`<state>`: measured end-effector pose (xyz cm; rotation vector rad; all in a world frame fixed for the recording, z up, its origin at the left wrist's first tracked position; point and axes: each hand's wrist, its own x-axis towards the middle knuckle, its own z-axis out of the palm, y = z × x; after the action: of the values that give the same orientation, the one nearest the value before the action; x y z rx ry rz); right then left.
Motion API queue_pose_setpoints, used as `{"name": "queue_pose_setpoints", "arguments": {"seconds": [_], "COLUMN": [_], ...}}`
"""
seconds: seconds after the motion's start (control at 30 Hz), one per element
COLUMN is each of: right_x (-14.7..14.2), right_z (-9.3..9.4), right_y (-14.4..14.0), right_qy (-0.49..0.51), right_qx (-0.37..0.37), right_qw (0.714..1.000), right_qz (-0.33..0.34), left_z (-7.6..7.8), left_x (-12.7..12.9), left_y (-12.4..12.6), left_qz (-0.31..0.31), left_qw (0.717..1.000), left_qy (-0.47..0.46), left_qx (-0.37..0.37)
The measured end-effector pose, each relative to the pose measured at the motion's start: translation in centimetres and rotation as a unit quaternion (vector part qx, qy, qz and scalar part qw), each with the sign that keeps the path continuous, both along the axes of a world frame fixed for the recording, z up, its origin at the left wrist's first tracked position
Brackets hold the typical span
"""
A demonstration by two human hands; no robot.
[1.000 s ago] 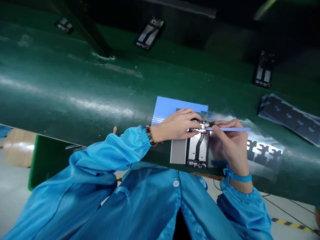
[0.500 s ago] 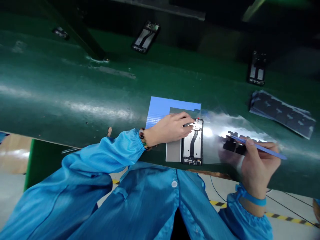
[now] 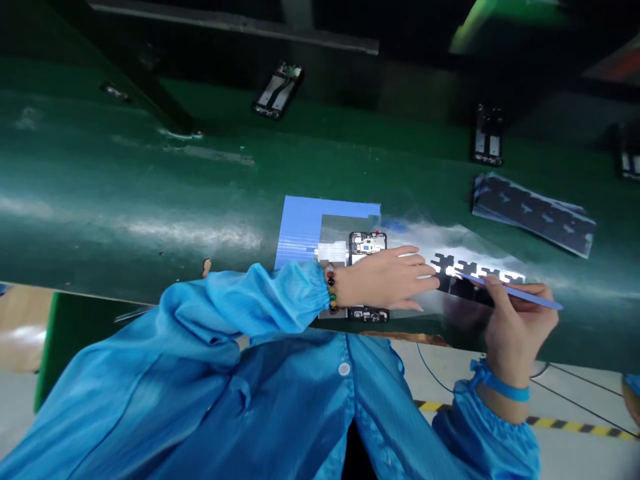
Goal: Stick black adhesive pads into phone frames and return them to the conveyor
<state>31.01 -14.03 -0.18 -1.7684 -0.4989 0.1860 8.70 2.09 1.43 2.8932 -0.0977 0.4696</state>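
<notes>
My left hand (image 3: 393, 277) reaches across an opened phone body (image 3: 368, 244) on the bench, fingers stretched out and apart, covering its middle. Its fingertips are beside a clear sheet carrying black cut-out stickers (image 3: 443, 264); whether they touch the sheet, I cannot tell. Pinched in my right hand (image 3: 520, 323) are slim blue tweezers (image 3: 533, 296), their tip at the black stickers. Under and left of the phone body lie a grey sheet (image 3: 334, 227) and a blue sheet (image 3: 303, 223).
Stacked dark sticker sheets (image 3: 535, 213) lie to the right. Farther back on the green bench (image 3: 200, 193) are another opened phone body (image 3: 279, 91) and a phone body (image 3: 488, 137) at right. A dark post (image 3: 135, 73) stands at the back left.
My left hand has left the top part of the phone body and moved right, fingers spreading toward the black stickers. My right hand stays by the stickers with the tweezers. The view has shifted slightly.
</notes>
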Motion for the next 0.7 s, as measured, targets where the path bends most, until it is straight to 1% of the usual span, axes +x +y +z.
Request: {"name": "queue_pose_setpoints", "arguments": {"seconds": [0.07,0.13,0.2,0.27,0.33,0.4,0.53,0.63,0.7], "right_x": [-0.1,-0.2,0.0,0.0,-0.3,-1.2,-4.1,-6.5,-7.9], "right_z": [-0.2,-0.4,-0.4,-0.1,0.3,0.8,1.2,1.0,0.7], "right_y": [0.3,0.9,1.7,2.5,3.1,3.4,3.4,3.6,4.1], "right_qy": [0.013,0.029,0.055,0.079,0.082,0.068,0.065,0.07,0.078], "right_qx": [-0.002,0.008,0.046,0.101,0.136,0.134,0.103,0.081,0.067], "right_qw": [1.0,0.999,0.997,0.991,0.987,0.988,0.99,0.989,0.985], "right_qz": [0.011,0.025,0.033,0.037,0.04,0.045,0.071,0.106,0.137], "left_z": [-0.6,-0.9,-1.1,-1.1,-1.0,-0.8,-0.2,-0.4,-0.9], "left_x": [0.8,1.0,0.8,0.6,-0.1,-1.4,-5.9,-8.7,-9.4], "left_y": [0.0,-0.1,-0.3,-0.4,0.1,1.3,4.9,6.4,6.5], "left_qz": [0.01,0.019,0.023,0.02,0.018,0.044,0.149,0.181,0.191], "left_qw": [1.0,0.999,0.999,0.999,0.999,0.998,0.98,0.967,0.959], "left_qy": [0.016,0.025,0.028,0.026,0.017,0.002,-0.021,-0.029,-0.022], "left_qx": [-0.016,-0.023,-0.027,-0.028,-0.03,-0.045,-0.127,-0.178,-0.207]}}
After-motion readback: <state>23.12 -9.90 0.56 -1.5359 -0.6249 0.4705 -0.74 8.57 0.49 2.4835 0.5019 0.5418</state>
